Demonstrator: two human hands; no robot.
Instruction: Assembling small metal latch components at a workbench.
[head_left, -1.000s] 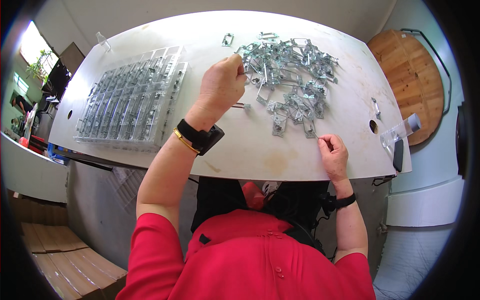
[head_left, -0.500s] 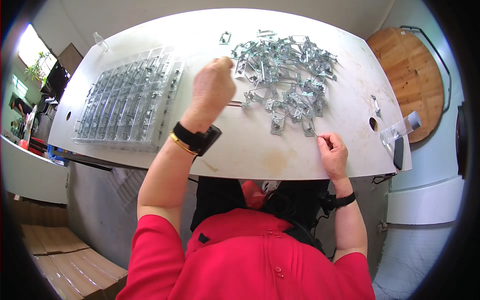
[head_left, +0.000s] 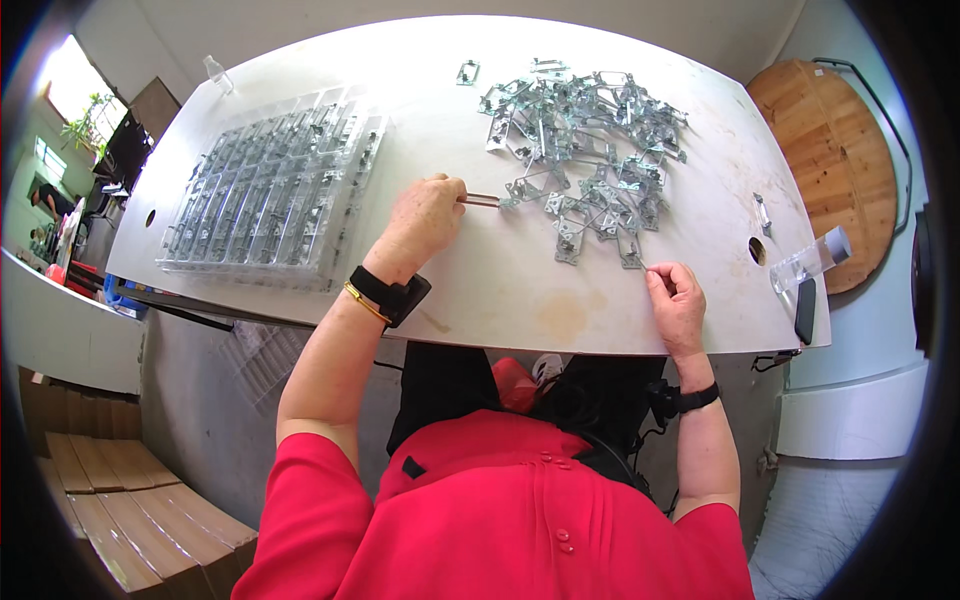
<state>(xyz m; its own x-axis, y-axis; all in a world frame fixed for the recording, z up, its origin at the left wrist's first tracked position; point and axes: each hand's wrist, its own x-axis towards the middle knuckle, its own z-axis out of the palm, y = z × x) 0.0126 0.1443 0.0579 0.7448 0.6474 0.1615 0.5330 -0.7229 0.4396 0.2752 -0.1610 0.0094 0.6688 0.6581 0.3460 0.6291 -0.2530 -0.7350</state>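
My left hand (head_left: 428, 215) is low over the middle of the table, its fingers closed at the end of a thin brown two-bar piece (head_left: 482, 200). The piece's far end meets a small metal part at the left edge of a heap of metal brackets (head_left: 590, 135). My right hand (head_left: 678, 305) rests near the table's front edge, thumb and forefinger pinched together. A thin sliver shows at its fingertips, beside the nearest bracket (head_left: 630, 250); what it is, I cannot make out.
Clear plastic trays (head_left: 265, 190) filled with metal parts stand at the left. A lone bracket (head_left: 468, 72) lies at the back. On the right are a small metal part (head_left: 762, 214), a table hole (head_left: 757, 250), a clear bottle (head_left: 808, 260) and a dark phone-like object (head_left: 805, 310).
My left hand has come down toward me, from above the brown piece to its end. My right hand keeps its pinch by the nearest bracket. The whole view has shifted slightly.
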